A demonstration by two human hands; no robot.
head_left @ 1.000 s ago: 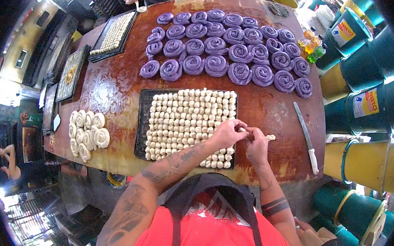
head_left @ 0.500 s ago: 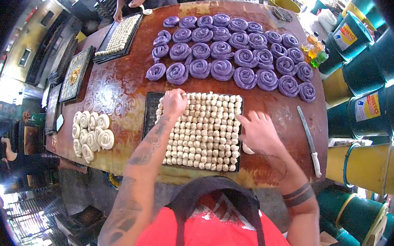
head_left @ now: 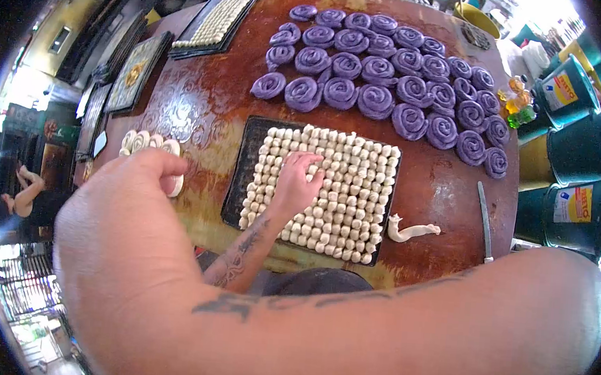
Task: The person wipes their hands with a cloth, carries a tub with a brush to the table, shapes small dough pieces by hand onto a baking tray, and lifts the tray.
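Note:
A dark tray [head_left: 233, 197] holds rows of small pale dough balls [head_left: 351, 212]. My left hand [head_left: 301, 184] lies over the middle of them, fingers a little apart and touching the tops. My right arm crosses close in front of the camera. At its end my right hand [head_left: 138, 173] reaches the white dough coils [head_left: 136, 141] at the left, fingers bent down over the rightmost one. The back of that hand hides most of its fingers and several coils, so its grip cannot be made out. A pale dough strip [head_left: 416, 232] lies just right of the tray.
Purple dough coils [head_left: 342, 93] fill the far side of the table [head_left: 439, 197]. A long knife [head_left: 483, 214] lies at the right. Another dough-filled tray [head_left: 222, 18] and a flat pan [head_left: 138, 71] sit at the far left. Green buckets [head_left: 581, 162] line the right side, near bottles [head_left: 518, 109].
My right hand has swung across from the tray's right side to the white coils. My left hand has shifted to the middle of the dough balls. The dough strip has come into view.

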